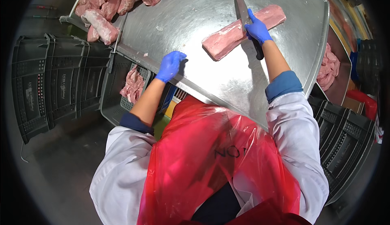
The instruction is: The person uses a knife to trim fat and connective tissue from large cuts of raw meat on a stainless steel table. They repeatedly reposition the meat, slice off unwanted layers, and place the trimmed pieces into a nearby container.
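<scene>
My right hand point(256, 29) in a blue glove is closed on a large knife point(242, 7), its blade pointing toward the back and its black handle below my fingers. The blade is over a long pink piece of meat point(219, 44) lying on the steel table point(174, 17); whether it cuts into it I cannot tell. My left hand point(170, 66), also gloved, is at the table's near edge, apart from that meat, fingers loosely bent with nothing visible in them.
Meat pieces point(109, 5) pile at the back left. A grey crate point(111, 109) of trimmings point(131, 84) sits below left; a bin point(344, 72) with meat point(329, 66) is right. Stacked crates point(57, 82) point(341, 147) flank me. My red apron point(215, 164) meets the near edge.
</scene>
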The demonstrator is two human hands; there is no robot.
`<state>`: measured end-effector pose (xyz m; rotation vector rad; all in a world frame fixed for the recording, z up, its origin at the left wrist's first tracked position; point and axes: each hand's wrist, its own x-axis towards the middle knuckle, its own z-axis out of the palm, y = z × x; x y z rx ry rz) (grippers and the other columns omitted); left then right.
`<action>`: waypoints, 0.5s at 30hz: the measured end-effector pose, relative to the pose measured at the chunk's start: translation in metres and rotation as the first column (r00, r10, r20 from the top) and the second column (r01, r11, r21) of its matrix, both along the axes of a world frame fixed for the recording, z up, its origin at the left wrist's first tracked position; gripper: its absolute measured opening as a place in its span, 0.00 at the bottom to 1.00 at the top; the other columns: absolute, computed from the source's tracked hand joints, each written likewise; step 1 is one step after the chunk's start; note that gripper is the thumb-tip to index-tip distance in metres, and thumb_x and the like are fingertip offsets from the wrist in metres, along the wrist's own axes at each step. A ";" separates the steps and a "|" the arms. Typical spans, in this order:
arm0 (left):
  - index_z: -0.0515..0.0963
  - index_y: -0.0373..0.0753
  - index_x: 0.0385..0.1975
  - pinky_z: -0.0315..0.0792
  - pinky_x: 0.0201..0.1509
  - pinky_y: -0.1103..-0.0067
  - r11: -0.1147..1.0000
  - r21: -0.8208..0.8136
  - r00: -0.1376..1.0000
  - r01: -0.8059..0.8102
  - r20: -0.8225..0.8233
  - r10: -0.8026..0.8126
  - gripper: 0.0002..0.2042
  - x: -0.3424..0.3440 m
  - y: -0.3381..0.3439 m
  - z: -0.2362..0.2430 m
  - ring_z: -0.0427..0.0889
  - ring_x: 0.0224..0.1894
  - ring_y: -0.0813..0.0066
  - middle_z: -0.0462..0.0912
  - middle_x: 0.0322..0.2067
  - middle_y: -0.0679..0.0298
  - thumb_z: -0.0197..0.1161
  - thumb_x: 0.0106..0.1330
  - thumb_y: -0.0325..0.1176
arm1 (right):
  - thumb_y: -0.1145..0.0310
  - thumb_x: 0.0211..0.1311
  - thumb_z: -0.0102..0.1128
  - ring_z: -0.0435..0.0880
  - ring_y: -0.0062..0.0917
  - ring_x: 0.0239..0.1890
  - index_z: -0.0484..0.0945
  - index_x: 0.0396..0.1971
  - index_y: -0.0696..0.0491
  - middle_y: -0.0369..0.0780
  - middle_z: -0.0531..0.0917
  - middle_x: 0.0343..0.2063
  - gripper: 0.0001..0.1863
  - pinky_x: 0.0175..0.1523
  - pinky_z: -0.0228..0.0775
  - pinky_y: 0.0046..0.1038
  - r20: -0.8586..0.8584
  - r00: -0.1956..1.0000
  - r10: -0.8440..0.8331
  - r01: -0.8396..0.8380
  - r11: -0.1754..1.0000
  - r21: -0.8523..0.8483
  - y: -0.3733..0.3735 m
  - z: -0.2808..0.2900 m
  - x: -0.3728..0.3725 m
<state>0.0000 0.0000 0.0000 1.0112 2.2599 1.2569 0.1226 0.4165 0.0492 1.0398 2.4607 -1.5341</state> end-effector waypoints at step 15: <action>0.76 0.31 0.53 0.78 0.49 0.68 0.880 -0.198 0.843 -0.432 -0.435 0.316 0.22 -0.104 -0.122 0.036 0.84 0.43 0.58 0.81 0.44 0.49 0.68 0.63 0.37 | 0.76 0.67 0.52 0.77 0.18 0.19 0.54 0.76 0.45 0.36 0.80 0.25 0.38 0.26 0.73 0.24 0.186 0.977 0.103 -0.019 0.914 -0.405 -0.102 0.093 0.116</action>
